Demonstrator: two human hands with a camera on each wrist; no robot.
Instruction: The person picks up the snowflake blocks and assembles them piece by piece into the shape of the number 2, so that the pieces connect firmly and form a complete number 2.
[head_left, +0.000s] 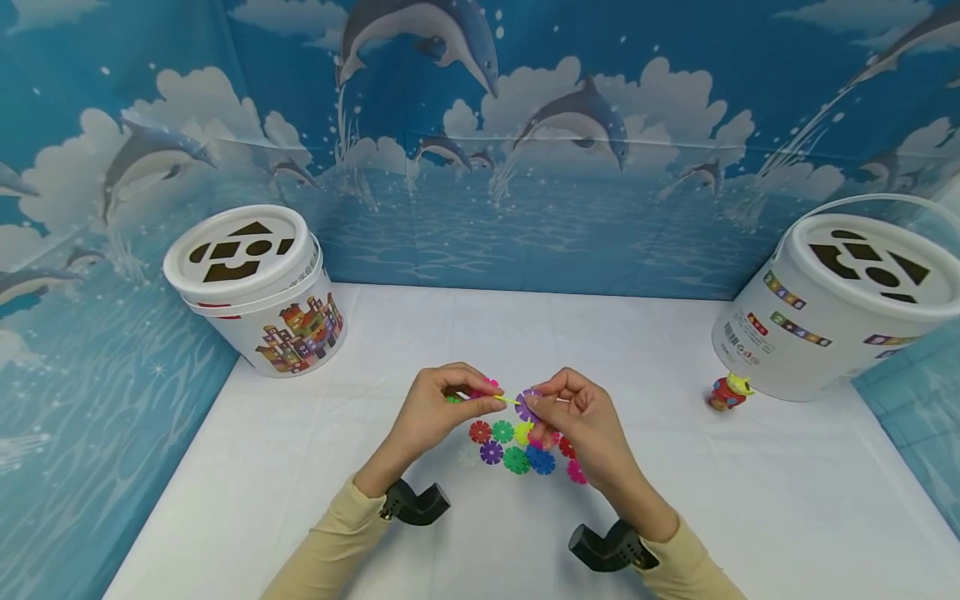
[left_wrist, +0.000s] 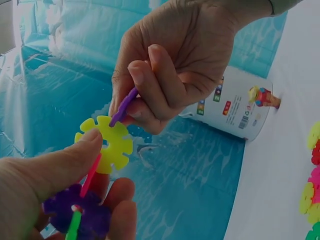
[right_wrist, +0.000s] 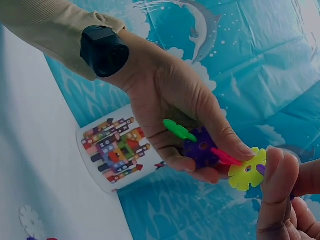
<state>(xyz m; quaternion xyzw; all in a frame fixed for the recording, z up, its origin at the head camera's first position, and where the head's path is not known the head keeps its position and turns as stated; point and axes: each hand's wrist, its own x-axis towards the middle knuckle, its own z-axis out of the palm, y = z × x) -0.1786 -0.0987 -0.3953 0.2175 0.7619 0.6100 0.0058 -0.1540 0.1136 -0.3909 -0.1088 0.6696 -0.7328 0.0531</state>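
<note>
My left hand (head_left: 450,404) pinches a yellow snowflake disc (left_wrist: 119,145) between thumb and fingers. Linked to that disc in a chain, and lying along the palm, are a pink disc (right_wrist: 226,156), a purple disc (right_wrist: 196,154) and a green disc (right_wrist: 179,130). Opposite, my right hand (head_left: 588,421) pinches a second purple disc (head_left: 527,406), seen edge-on in the left wrist view. Its rim meets the yellow disc's notched edge; how deep it sits in a slot I cannot tell. Below the hands lie several loose discs, among them a red (head_left: 480,432) and a blue one (head_left: 542,460).
A white lidded bucket (head_left: 258,292) stands at the back left of the white table (head_left: 420,333), another bucket (head_left: 825,308) at the back right. Beside the right bucket is a small toy figure (head_left: 727,392). A dolphin-print backdrop (head_left: 465,217) hangs behind the table.
</note>
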